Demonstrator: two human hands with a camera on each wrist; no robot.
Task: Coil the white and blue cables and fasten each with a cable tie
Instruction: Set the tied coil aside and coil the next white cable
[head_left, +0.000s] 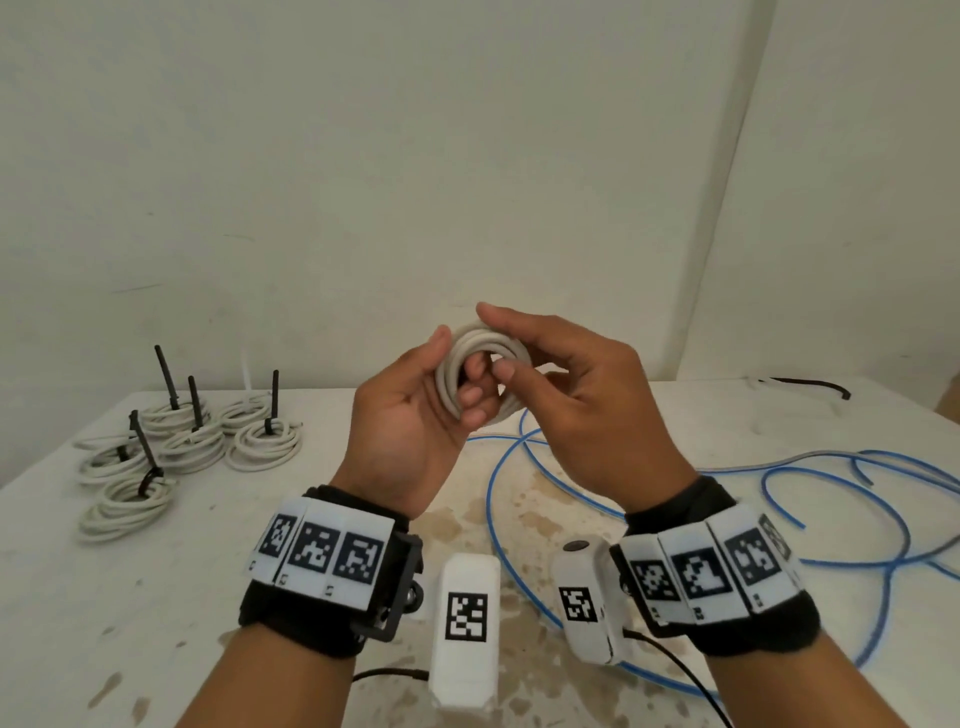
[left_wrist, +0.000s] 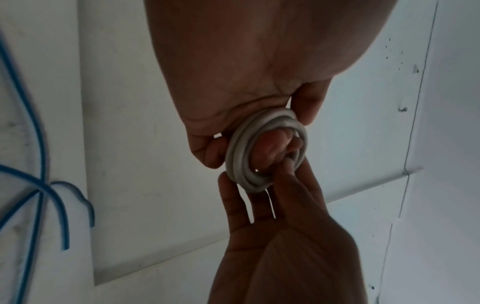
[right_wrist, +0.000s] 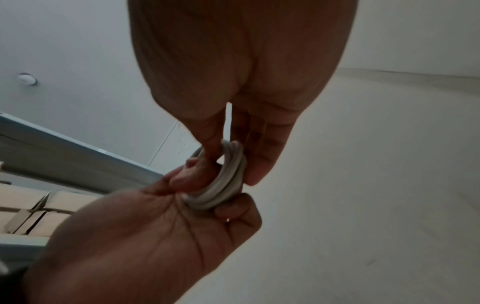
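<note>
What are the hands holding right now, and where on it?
A white cable coil: left hand grips its left rim, fingers through the centre; right hand pinches its right rim.

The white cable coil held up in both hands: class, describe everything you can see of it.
The white cable coil is a small round bundle of several loops of smooth, off-white, rubbery-looking cable, stacked closely. It is held in the air above the table, standing roughly on edge. The left hand grips one side, with fingers curled through its centre and the thumb outside. The right hand pinches the opposite side, one finger hooked into the opening. No cable tie shows on it.
</note>
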